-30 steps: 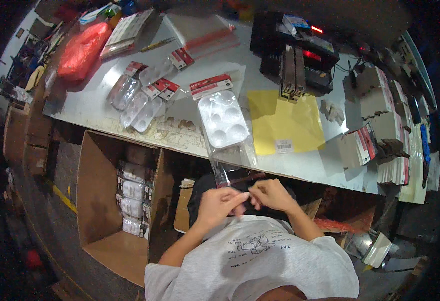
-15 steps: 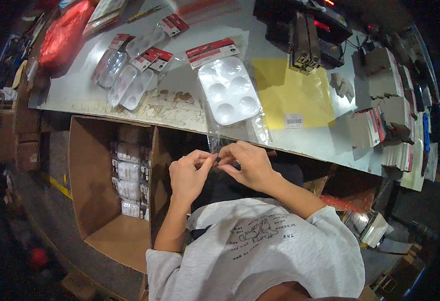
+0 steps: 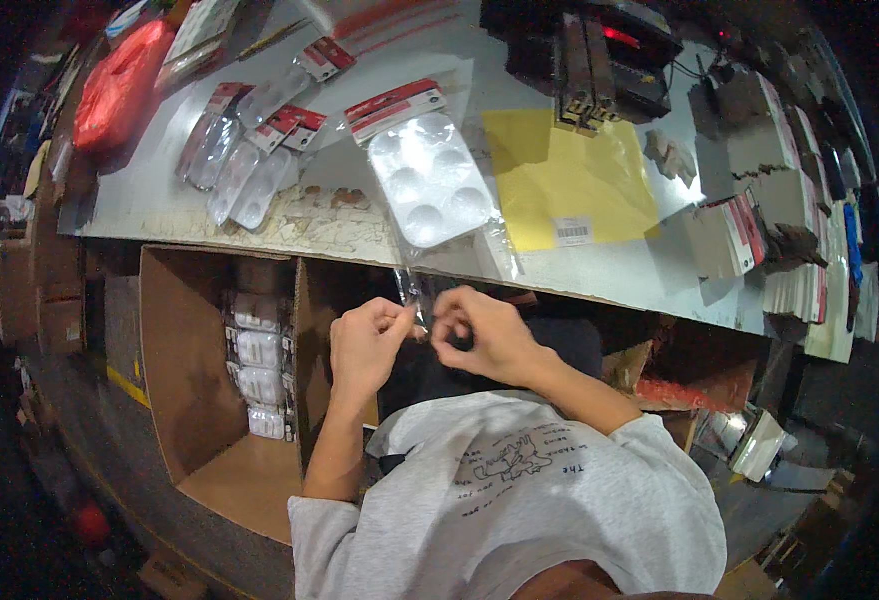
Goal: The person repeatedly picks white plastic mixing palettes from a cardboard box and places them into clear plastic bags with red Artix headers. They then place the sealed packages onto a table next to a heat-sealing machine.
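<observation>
A white paint palette (image 3: 429, 185) with round wells lies on the table in a clear plastic bag (image 3: 499, 250), topped by a red and white header card (image 3: 396, 108). The bag's near end hangs over the table's front edge. My left hand (image 3: 367, 345) pinches that hanging end between thumb and fingers. Just right of it is my right hand (image 3: 489, 332), its fingers curled beside the plastic. Motion smears those fingertips, so I cannot tell whether they grip the film.
Several packed palettes (image 3: 249, 185) lie at the left of the table, near a red plastic bundle (image 3: 124, 85). A yellow sheet (image 3: 569, 180) is right of the palette; stacks of cards (image 3: 729, 235) stand farther right. Below left, a cardboard box (image 3: 189, 380) holds more white packs (image 3: 259, 350).
My right hand has drawn slightly apart from my left, and its fingers have curled more. My left hand keeps its pinch on the bag's end. The whole view has shifted slightly.
</observation>
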Available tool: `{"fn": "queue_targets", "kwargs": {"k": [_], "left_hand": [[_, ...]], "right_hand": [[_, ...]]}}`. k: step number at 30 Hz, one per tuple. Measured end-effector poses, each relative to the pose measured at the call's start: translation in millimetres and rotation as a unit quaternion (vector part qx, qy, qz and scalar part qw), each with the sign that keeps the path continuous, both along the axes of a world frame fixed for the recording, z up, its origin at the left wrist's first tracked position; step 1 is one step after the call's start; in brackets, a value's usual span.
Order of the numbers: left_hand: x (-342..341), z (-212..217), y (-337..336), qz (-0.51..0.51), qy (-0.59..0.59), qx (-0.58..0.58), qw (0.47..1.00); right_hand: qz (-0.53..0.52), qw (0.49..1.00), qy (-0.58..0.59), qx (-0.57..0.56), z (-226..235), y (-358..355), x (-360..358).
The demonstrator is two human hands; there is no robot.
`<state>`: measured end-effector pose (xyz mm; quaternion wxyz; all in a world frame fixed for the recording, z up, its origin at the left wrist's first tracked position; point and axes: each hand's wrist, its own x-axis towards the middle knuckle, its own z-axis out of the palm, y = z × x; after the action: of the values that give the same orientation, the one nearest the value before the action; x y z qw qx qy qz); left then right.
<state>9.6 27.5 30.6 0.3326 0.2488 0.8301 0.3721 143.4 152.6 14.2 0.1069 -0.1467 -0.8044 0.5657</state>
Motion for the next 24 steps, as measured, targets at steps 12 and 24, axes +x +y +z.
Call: {"fn": "queue_targets", "kwargs": {"k": [12,24], "left_hand": [[-17,-9,-20,-0.077,0.418,0.262,0.867],[-35,-27,-5,-0.281,0.583,0.285,0.707]], "right_hand": [[-0.193,0.620,-0.643,0.406,-66,143,421],[0.103,0.835,0.253,0.477,9,112,28]]}}
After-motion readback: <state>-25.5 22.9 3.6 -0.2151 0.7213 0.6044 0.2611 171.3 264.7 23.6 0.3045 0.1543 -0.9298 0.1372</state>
